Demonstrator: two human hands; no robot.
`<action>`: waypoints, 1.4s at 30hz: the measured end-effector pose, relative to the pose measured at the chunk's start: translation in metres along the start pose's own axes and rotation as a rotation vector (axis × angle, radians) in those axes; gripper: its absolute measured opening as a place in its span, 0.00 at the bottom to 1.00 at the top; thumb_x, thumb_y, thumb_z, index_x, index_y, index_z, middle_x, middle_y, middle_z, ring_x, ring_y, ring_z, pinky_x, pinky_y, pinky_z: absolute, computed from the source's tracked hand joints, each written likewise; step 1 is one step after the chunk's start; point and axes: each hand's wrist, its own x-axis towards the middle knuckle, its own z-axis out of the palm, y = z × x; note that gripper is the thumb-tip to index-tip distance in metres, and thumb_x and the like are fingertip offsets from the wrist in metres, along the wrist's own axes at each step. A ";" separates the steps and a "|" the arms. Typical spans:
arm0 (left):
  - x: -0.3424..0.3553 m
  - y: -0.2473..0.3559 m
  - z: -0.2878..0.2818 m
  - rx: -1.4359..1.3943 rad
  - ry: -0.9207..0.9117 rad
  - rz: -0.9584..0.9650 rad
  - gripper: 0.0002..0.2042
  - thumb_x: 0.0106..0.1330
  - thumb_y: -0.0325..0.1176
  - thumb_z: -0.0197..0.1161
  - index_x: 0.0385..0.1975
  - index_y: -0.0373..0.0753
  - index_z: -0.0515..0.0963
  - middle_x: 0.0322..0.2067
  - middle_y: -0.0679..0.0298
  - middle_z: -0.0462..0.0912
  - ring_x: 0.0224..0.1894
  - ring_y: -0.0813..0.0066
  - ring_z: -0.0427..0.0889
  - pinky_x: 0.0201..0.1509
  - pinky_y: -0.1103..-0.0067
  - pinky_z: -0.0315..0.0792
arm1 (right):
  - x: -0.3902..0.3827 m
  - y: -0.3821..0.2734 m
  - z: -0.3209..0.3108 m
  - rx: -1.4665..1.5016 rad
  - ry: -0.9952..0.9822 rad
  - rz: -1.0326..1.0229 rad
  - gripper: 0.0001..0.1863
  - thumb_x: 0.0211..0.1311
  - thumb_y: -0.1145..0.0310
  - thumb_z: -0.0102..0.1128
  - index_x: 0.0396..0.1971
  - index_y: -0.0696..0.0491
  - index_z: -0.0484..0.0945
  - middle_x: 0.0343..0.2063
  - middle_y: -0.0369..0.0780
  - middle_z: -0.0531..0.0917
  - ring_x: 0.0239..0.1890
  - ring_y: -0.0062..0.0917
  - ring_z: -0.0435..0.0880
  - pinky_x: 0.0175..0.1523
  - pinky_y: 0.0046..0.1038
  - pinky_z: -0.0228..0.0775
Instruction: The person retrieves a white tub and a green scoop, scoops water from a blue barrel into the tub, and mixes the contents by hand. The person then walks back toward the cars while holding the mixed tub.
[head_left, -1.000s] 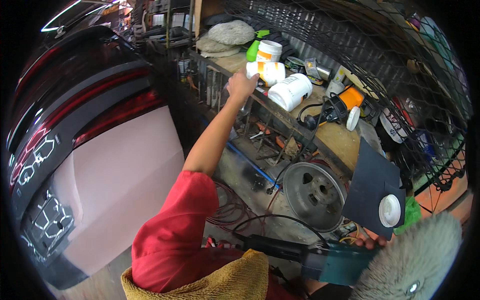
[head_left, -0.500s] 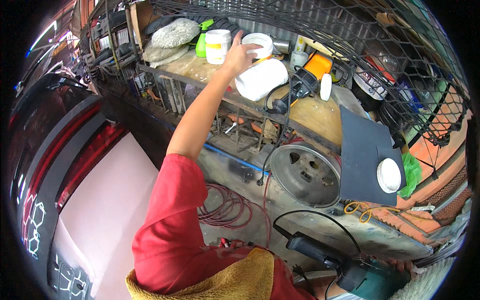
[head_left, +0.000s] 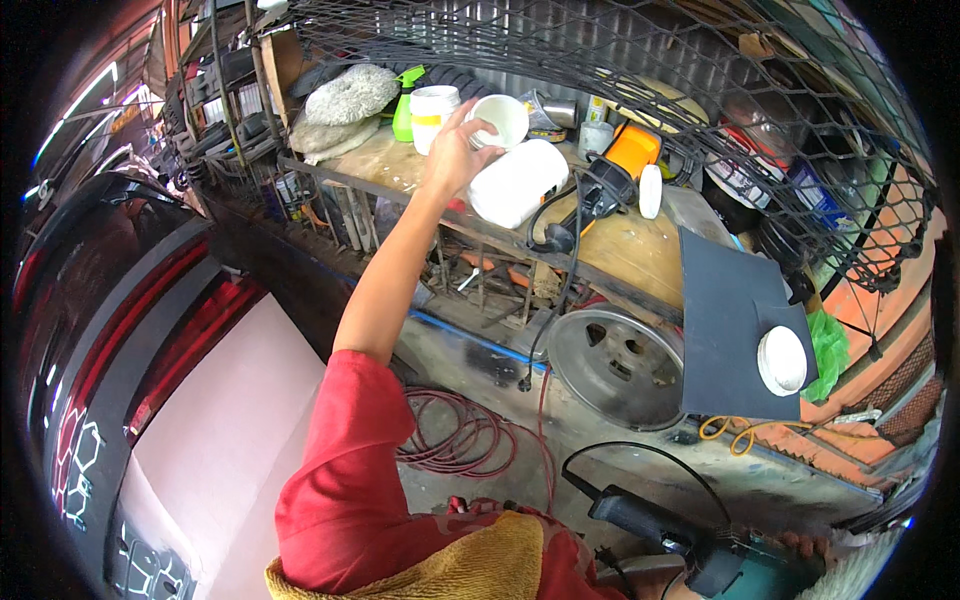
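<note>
My left hand (head_left: 456,152) reaches out over the bench, fingers and thumb curled on the side of an open white jar (head_left: 503,118), which tilts so that its mouth faces me. A second white jar (head_left: 433,108) with a yellow label stands just left of it, and a large white jug (head_left: 517,186) lies on its side in front. Low on the right, a black and teal polisher (head_left: 705,560) with a fluffy white pad (head_left: 872,565) is in my right hand (head_left: 803,548), of which only the fingers show.
The bench (head_left: 632,240) carries an orange and black power tool (head_left: 632,150), a green spray bottle (head_left: 403,108) and fluffy pads (head_left: 350,92). Black netting (head_left: 640,60) hangs above. A wheel rim (head_left: 615,365) and coiled red hose (head_left: 455,430) lie below. A car (head_left: 210,400) stands left.
My left hand has taken hold of the open jar, shifted it slightly left and tipped it toward me. The polisher has moved a little to the right.
</note>
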 end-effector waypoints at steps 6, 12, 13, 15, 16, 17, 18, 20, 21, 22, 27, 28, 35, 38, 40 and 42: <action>0.005 -0.059 0.007 -0.135 0.250 -0.294 0.42 0.48 0.43 0.78 0.63 0.40 0.64 0.56 0.46 0.73 0.58 0.52 0.74 0.61 0.65 0.69 | 0.000 0.004 0.004 -0.005 -0.006 0.018 0.23 0.69 0.61 0.51 0.57 0.56 0.61 0.53 0.42 0.70 0.53 0.31 0.77 0.60 0.34 0.68; 0.032 -0.112 0.016 0.093 0.046 -0.542 0.49 0.44 0.43 0.79 0.68 0.47 0.58 0.59 0.47 0.70 0.60 0.49 0.71 0.64 0.64 0.66 | -0.005 0.007 0.010 -0.048 0.030 0.001 0.22 0.68 0.61 0.51 0.56 0.56 0.62 0.52 0.42 0.70 0.52 0.30 0.77 0.60 0.34 0.69; 0.037 -0.127 0.017 0.144 0.027 -0.510 0.53 0.42 0.43 0.80 0.70 0.49 0.53 0.60 0.44 0.68 0.61 0.47 0.70 0.65 0.63 0.65 | -0.008 0.012 0.011 -0.037 0.043 0.015 0.22 0.68 0.61 0.51 0.56 0.56 0.62 0.51 0.42 0.70 0.52 0.30 0.77 0.60 0.34 0.69; 0.042 -0.133 0.025 0.190 0.095 -0.467 0.56 0.41 0.43 0.80 0.71 0.49 0.49 0.60 0.41 0.66 0.62 0.47 0.69 0.66 0.64 0.64 | -0.010 0.014 0.016 -0.046 0.056 0.005 0.22 0.68 0.62 0.51 0.56 0.56 0.62 0.51 0.42 0.71 0.52 0.30 0.77 0.59 0.34 0.69; 0.041 -0.131 0.029 0.249 0.123 -0.457 0.57 0.41 0.42 0.81 0.71 0.48 0.49 0.59 0.41 0.67 0.61 0.47 0.69 0.65 0.63 0.65 | -0.011 0.015 0.019 -0.055 0.059 0.003 0.21 0.68 0.62 0.51 0.56 0.56 0.62 0.51 0.42 0.71 0.51 0.30 0.77 0.59 0.34 0.69; 0.042 -0.129 0.033 0.312 0.153 -0.447 0.57 0.40 0.41 0.81 0.71 0.48 0.48 0.58 0.41 0.68 0.60 0.47 0.70 0.64 0.63 0.66 | -0.012 0.016 0.021 -0.063 0.064 -0.005 0.21 0.68 0.62 0.51 0.55 0.56 0.62 0.51 0.42 0.71 0.51 0.30 0.77 0.59 0.34 0.69; 0.039 -0.112 0.034 0.181 0.178 -0.431 0.50 0.40 0.38 0.81 0.66 0.45 0.57 0.55 0.44 0.70 0.59 0.47 0.70 0.62 0.62 0.67 | -0.013 0.013 0.022 -0.085 0.065 -0.018 0.21 0.68 0.62 0.51 0.55 0.56 0.62 0.50 0.42 0.71 0.51 0.30 0.77 0.59 0.34 0.69; 0.037 -0.108 0.029 0.163 0.243 -0.431 0.43 0.41 0.36 0.80 0.60 0.42 0.63 0.53 0.46 0.71 0.58 0.47 0.70 0.61 0.62 0.67 | -0.014 0.013 0.025 -0.092 0.068 -0.023 0.21 0.68 0.62 0.52 0.55 0.56 0.62 0.50 0.42 0.71 0.51 0.30 0.77 0.59 0.34 0.69; 0.031 -0.107 0.025 0.160 0.272 -0.437 0.40 0.41 0.35 0.80 0.56 0.41 0.66 0.52 0.47 0.72 0.58 0.47 0.70 0.60 0.62 0.68 | -0.015 0.014 0.025 -0.095 0.066 -0.025 0.21 0.68 0.63 0.52 0.55 0.56 0.62 0.50 0.41 0.71 0.51 0.30 0.77 0.59 0.34 0.69; 0.028 -0.100 0.020 0.105 0.349 -0.386 0.34 0.40 0.32 0.80 0.49 0.40 0.69 0.54 0.47 0.70 0.61 0.47 0.67 0.62 0.63 0.67 | -0.015 0.015 0.025 -0.094 0.066 -0.024 0.21 0.68 0.63 0.52 0.55 0.56 0.62 0.50 0.41 0.71 0.51 0.30 0.77 0.59 0.34 0.69; 0.005 -0.058 -0.029 0.075 0.616 -0.045 0.35 0.40 0.24 0.78 0.51 0.42 0.68 0.61 0.45 0.66 0.64 0.45 0.65 0.66 0.61 0.64 | -0.015 0.016 0.025 -0.058 0.045 -0.022 0.20 0.67 0.63 0.52 0.54 0.56 0.63 0.49 0.41 0.71 0.50 0.30 0.78 0.58 0.34 0.69; -0.003 -0.054 -0.040 0.065 0.636 0.012 0.34 0.40 0.24 0.77 0.51 0.43 0.68 0.61 0.45 0.66 0.64 0.44 0.65 0.66 0.61 0.64 | -0.015 0.018 0.026 -0.044 0.035 -0.007 0.20 0.67 0.63 0.52 0.54 0.56 0.63 0.49 0.41 0.71 0.50 0.29 0.78 0.58 0.34 0.69; -0.085 0.028 -0.104 0.140 0.706 0.273 0.38 0.39 0.22 0.77 0.54 0.45 0.66 0.62 0.44 0.65 0.65 0.47 0.66 0.66 0.60 0.63 | 0.014 0.036 0.034 0.142 -0.108 0.111 0.19 0.67 0.64 0.53 0.53 0.56 0.63 0.47 0.41 0.72 0.49 0.29 0.78 0.58 0.34 0.69; -0.133 0.090 -0.136 0.106 0.653 0.259 0.45 0.39 0.23 0.79 0.59 0.48 0.59 0.63 0.44 0.63 0.65 0.48 0.66 0.66 0.59 0.63 | 0.036 0.041 0.034 0.257 -0.209 0.197 0.19 0.67 0.65 0.53 0.53 0.56 0.63 0.47 0.41 0.72 0.49 0.29 0.78 0.58 0.33 0.70; -0.176 0.124 -0.158 0.057 0.573 0.205 0.51 0.39 0.23 0.80 0.64 0.50 0.54 0.64 0.42 0.61 0.66 0.48 0.65 0.67 0.58 0.63 | 0.054 0.052 0.032 0.370 -0.283 0.285 0.19 0.66 0.65 0.53 0.52 0.56 0.63 0.47 0.41 0.72 0.49 0.29 0.78 0.57 0.33 0.70; -0.219 0.156 -0.182 0.028 0.479 0.136 0.58 0.40 0.23 0.81 0.70 0.53 0.45 0.66 0.42 0.57 0.67 0.50 0.63 0.67 0.58 0.63 | 0.073 0.063 0.033 0.471 -0.367 0.378 0.18 0.66 0.65 0.53 0.52 0.56 0.64 0.46 0.41 0.72 0.48 0.29 0.78 0.57 0.33 0.70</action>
